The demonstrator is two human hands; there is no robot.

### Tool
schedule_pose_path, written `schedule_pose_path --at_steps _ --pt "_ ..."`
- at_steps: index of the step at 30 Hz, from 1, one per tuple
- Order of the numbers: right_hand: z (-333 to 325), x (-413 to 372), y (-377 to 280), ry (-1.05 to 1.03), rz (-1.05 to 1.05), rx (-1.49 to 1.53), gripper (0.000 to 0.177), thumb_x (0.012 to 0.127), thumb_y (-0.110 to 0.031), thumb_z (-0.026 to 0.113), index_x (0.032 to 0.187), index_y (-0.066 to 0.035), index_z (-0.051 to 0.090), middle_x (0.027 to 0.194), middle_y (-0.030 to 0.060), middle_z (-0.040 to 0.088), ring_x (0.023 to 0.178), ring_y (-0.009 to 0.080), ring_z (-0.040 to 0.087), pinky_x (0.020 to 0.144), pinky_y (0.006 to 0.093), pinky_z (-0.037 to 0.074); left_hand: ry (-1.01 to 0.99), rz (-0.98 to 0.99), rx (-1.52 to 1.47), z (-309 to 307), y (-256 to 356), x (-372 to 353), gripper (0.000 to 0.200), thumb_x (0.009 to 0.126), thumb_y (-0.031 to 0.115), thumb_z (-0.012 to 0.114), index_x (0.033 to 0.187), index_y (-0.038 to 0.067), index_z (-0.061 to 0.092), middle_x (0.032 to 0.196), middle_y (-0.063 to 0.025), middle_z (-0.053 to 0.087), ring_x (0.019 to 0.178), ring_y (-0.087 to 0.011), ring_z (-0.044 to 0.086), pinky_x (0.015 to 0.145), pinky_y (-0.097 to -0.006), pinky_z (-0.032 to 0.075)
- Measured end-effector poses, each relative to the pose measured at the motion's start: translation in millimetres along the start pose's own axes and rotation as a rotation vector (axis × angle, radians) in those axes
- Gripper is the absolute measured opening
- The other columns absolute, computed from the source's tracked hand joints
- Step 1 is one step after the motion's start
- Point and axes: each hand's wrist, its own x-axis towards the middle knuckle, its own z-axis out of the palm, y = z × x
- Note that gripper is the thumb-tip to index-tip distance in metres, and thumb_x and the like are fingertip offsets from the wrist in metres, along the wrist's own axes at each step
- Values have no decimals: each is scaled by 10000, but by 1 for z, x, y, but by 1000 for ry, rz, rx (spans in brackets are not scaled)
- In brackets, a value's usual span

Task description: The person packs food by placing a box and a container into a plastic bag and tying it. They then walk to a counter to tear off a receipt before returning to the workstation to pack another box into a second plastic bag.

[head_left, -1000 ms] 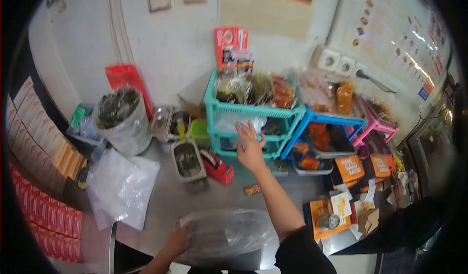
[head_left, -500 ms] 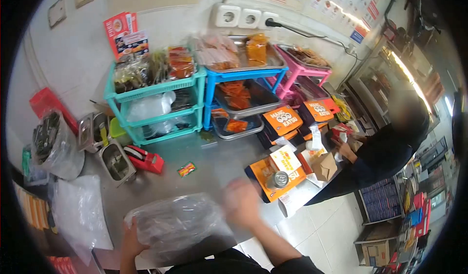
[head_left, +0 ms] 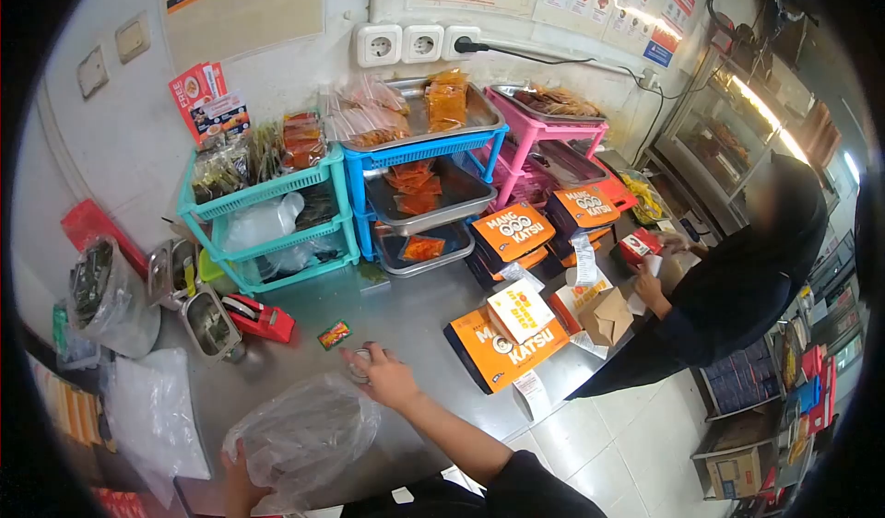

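Note:
A clear plastic bag (head_left: 309, 426) lies puffed up on the steel counter, and my left hand (head_left: 241, 483) grips its left side. Just above the bag's upper right edge, my right hand (head_left: 383, 377) is closed around a small silver can (head_left: 357, 363), mostly hidden by the fingers. A small green and red packet (head_left: 334, 335) lies just beyond that hand. Farther right, a large orange box (head_left: 502, 357) bears a white and yellow carton (head_left: 519, 311). A paper receipt (head_left: 532, 394) hangs at the box's near edge.
Teal (head_left: 267, 182), blue (head_left: 355, 191) and pink racks (head_left: 516, 131) stand along the wall. A red tape dispenser (head_left: 267, 320) and metal containers (head_left: 210, 323) are at the left. Stacked orange boxes (head_left: 516, 232) stand back right, near a co-worker (head_left: 737, 288) in dark clothes.
My right hand has moved left from beside the orange box to the bag, with the can that stood on the box. The camera view has shifted, and the bag looks more gathered.

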Motion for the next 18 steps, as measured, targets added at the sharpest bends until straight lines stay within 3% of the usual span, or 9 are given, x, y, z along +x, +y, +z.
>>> schedule_pose_path --at_steps 1,3,4,6,7,8,10,12,18 --pt "2 5 -2 4 -43 140 659 598 -205 739 1204 -233 481 1192 153 461 1066 304 490 802 409 473 39 11 5 2 -4 -3 1304 353 189 882 1404 108 115 1371 -318 89 1228 -439 306 998 -393 335" --pt "-61 7 22 303 -127 38 629 628 -259 733 1196 -141 490 1221 154 479 1077 330 485 923 464 371 84 -21 9 2 -11 -14 1290 364 173 878 1404 114 118 1369 -316 94 1228 -437 303 1000 -393 331" --pt "-85 3 44 483 -9 -88 627 626 -290 743 1174 -98 508 1178 116 526 1102 318 462 940 476 321 83 -20 16 0 -12 -17 1279 373 158 874 1404 116 118 1368 -318 94 1229 -440 297 1003 -394 326" --pt "-110 -14 127 398 647 -232 813 545 -435 783 1226 -127 463 1308 257 329 1141 449 378 954 466 288 89 -34 19 -3 -17 -23 1268 382 144 869 1404 118 119 1366 -320 94 1229 -443 291 1006 -394 320" --pt "-123 -31 135 472 606 -584 918 495 -475 798 1262 -135 426 1304 304 255 1116 495 365 949 475 309 83 -45 43 -2 -19 -25 1264 384 139 867 1404 115 119 1363 -323 102 1225 -449 290 1009 -397 315" --pt "-119 -37 149 467 599 -587 918 495 -475 798 1262 -135 426 1304 304 255 1116 495 365 949 475 309 75 -46 67 0 -20 -26 1261 386 134 864 1403 113 120 1359 -327 110 1221 -455 290 1012 -399 310" --pt "-118 -38 159 445 605 -304 931 480 -315 819 1294 -164 394 1232 290 328 1064 429 432 888 435 406 74 -22 51 4 -24 -23 1256 390 134 863 1404 119 122 1355 -330 120 1227 -457 280 1016 -399 303" --pt "-100 -43 164 450 461 -161 882 490 -231 787 1283 -156 407 1204 279 361 1077 438 428 904 457 397 70 20 34 5 -21 -19 1251 395 134 862 1404 125 123 1352 -332 130 1233 -459 269 1021 -400 297" --pt "-34 -35 37 -23 270 -159 870 557 -327 778 1317 -192 379 1345 280 254 1196 427 340 944 477 353 38 -76 12 -3 -9 -11 1169 448 189 850 1397 101 174 1389 -296 136 1267 -440 235 1046 -402 257"
